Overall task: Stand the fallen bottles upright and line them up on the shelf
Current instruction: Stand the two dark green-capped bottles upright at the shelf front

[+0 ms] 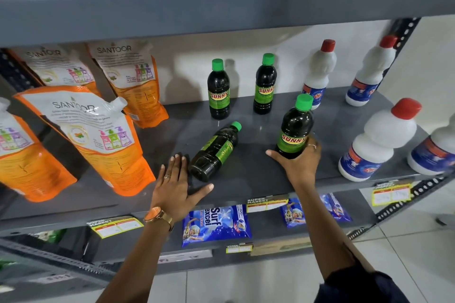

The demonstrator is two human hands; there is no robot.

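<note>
On the grey shelf (246, 172) one dark bottle with a green cap (215, 151) lies on its side, cap pointing to the back right. My left hand (177, 184) hovers flat and open just left of its base, fingers spread. My right hand (299, 162) grips the lower part of a second dark bottle (295, 130), held upright near the shelf's middle. Two more dark green-capped bottles (218, 91) (265, 85) stand upright at the back.
Orange refill pouches (98, 135) fill the shelf's left side. White bottles with red caps (376, 140) stand along the right. An upper shelf (221, 5) hangs overhead. Blue detergent packets (216, 224) lie on the shelf below, behind yellow price tags.
</note>
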